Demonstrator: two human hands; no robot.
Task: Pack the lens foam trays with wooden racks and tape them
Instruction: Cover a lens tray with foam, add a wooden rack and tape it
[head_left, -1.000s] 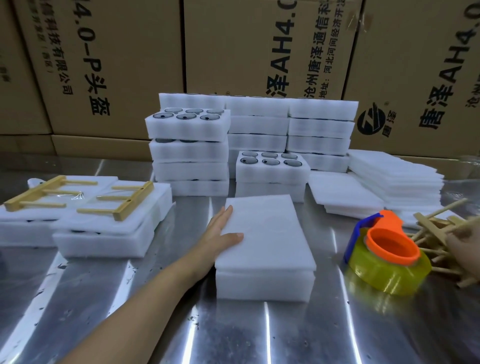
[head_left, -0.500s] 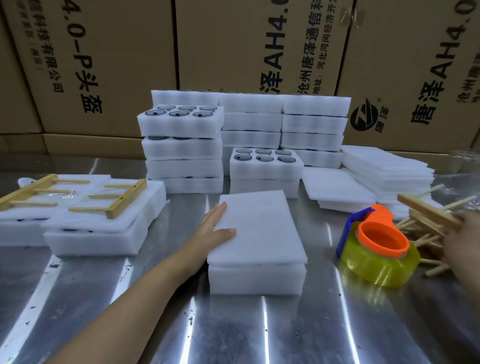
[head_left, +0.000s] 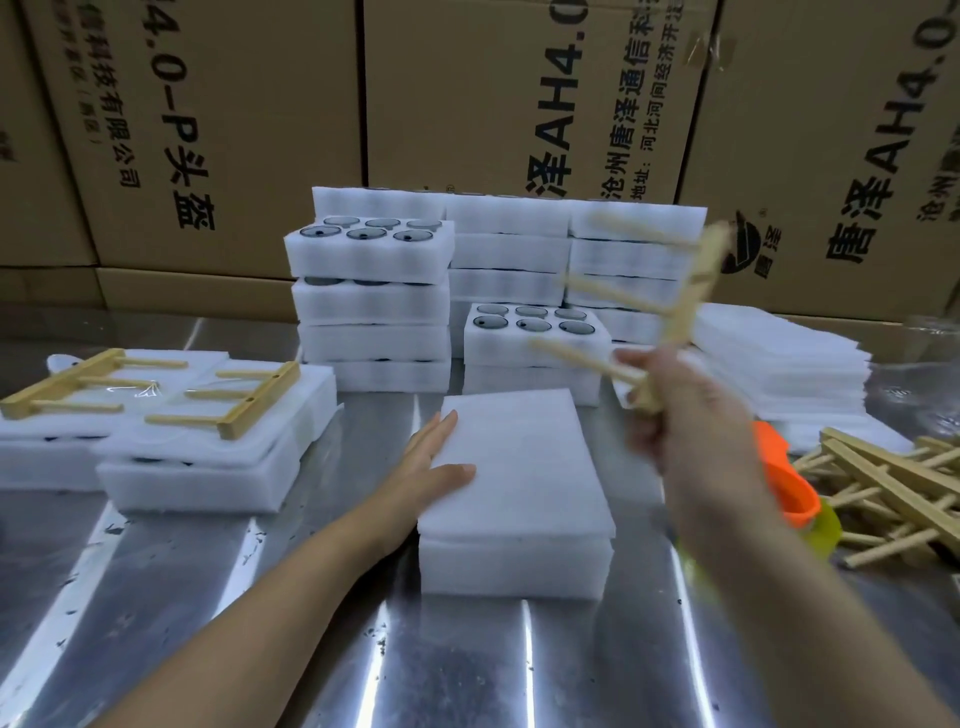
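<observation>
So, head view: left hand (head_left: 434, 460) lies flat against the covered foam tray (head_left: 519, 478) mid-table near the front edge, while right hand (head_left: 675, 410) grips a blurry wooden rack (head_left: 685, 306) in the air above it.

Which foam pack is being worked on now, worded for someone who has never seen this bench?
On the steel table, look in front of the foam stacks, near centre. The foam pack there has the left hand resting on its left edge. Its top is a plain flat sheet: no wooden rack like the two packs at left, no lens holes like the stacks behind.
</observation>
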